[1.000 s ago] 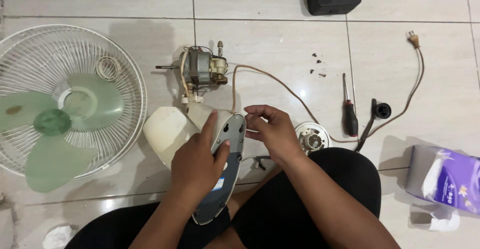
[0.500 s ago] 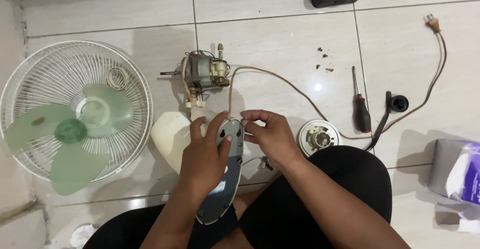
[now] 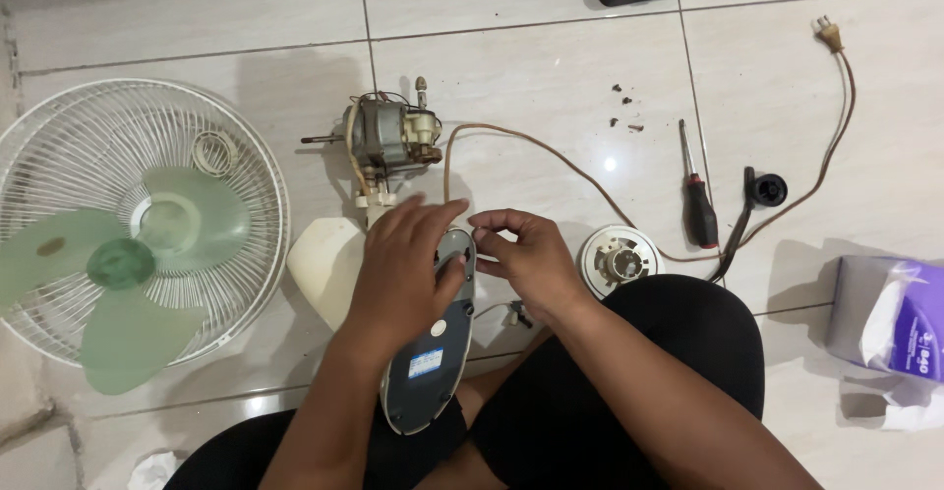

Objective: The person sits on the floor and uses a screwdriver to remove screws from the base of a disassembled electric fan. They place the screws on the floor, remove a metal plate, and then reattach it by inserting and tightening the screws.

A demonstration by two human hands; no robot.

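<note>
My left hand (image 3: 403,274) clamps the grey fan base panel (image 3: 430,352) on my lap | right hand (image 3: 526,259) pinches at its top edge | risk: panel tilts, tugging the brown cord (image 3: 551,156) and dragging the motor (image 3: 388,141) across the tiled floor (image 3: 551,67).

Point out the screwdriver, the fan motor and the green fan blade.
screwdriver (image 3: 701,217), head view, on its black and red handle.
fan motor (image 3: 385,138), head view, on its metal body.
green fan blade (image 3: 120,264), head view, on its hub.
</note>
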